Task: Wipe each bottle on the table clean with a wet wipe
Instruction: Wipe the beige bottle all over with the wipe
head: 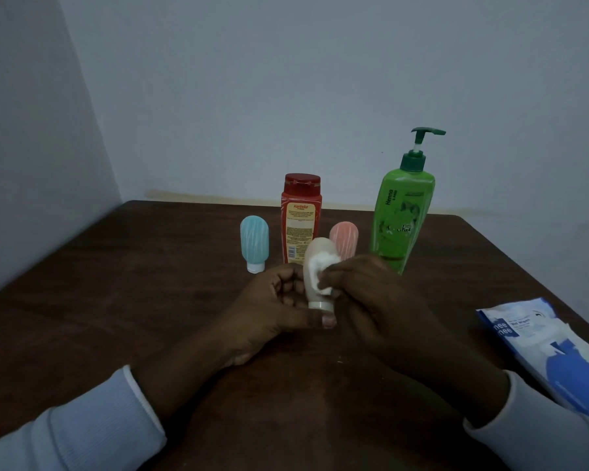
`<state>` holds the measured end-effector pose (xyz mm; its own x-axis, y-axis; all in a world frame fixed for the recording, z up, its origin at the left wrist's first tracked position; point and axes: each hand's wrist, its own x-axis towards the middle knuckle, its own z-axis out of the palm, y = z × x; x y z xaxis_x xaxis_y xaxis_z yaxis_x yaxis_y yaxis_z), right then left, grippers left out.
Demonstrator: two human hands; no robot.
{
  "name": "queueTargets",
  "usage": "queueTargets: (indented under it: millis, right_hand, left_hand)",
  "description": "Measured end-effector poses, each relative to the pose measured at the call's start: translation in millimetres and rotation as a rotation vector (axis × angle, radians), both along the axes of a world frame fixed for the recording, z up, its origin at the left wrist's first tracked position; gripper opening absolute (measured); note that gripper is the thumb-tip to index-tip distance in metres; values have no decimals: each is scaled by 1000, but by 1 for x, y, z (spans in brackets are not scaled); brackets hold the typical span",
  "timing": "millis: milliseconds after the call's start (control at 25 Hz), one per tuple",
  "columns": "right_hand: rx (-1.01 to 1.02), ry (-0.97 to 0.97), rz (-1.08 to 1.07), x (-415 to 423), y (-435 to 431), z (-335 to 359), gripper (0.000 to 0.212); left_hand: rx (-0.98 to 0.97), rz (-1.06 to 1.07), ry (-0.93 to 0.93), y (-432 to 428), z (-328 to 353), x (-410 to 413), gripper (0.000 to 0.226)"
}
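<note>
Our pale sleeves (65, 430) sit nearest. Beyond them our left hand (279, 300) curls round a small clear bottle (312, 290), held cap-down over mid-table (116, 300), while our right hand (371, 294) pinches a wet wipe (322, 270) against its side. This bottle is mid-wipe, we judge. Farther off stand the blue (254, 243), red (301, 219), pink (344, 237) and green (400, 219) bottles; whether they are wiped we cannot tell.

"Karthika" on red bottle (301, 215) ("Henna": green bottle (402, 212))
</note>
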<state>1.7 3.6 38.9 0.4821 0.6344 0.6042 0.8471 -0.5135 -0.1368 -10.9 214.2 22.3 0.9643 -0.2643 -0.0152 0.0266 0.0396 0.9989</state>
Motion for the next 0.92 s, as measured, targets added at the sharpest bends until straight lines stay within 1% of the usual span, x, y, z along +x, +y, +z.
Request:
queueTargets:
  millis: [80,120,200,280,320,360,400,480,600,680,800,840,920]
  right_hand:
    - [69,157,60,-6,-3,5,17]
    - [140,213,64,-9,-5,7,13]
    - [355,227,-12,-8,-11,8,14]
    - [611,239,-126,-1,-14,8,13]
    - [709,242,-181,2,-14,8,14]
    - [754,236,-225,5,-14,8,14]
    - [748,230,-247,7,-14,7,14]
    - [631,222,-228,6,-9,5,17]
    - [464,109,-149,4,-3,0,21]
    - [404,54,-123,4,-3,-1,23]
    - [257,16,-93,4,-2,0,28]
    - [210,29,-69,2,-2,1,28]
    - [136,115,8,-2,-4,5,23]
  left_hand:
    - [7,16,10,3,1,2,64]
    - [-4,14,30,5,2,2,63]
    - [-37,-15,84,5,4,2,65]
    - [-46,-31,114,4,6,2,67]
    - [-53,-35,121,3,6,3,67]
    - [-73,-51,128,2,5,3,67]
    - [-110,-85,136,2,4,4,68]
    - [-224,-191,164,1,-1,6,66]
    - [-342,-288,205,0,-4,6,59]
    - [-357,-309,184,0,-6,7,54]
    - [-348,-320,135,2,-9,9,53]
    - [-339,-305,123,3,-9,10,52]
    - [-326,-269,100,4,-7,10,52]
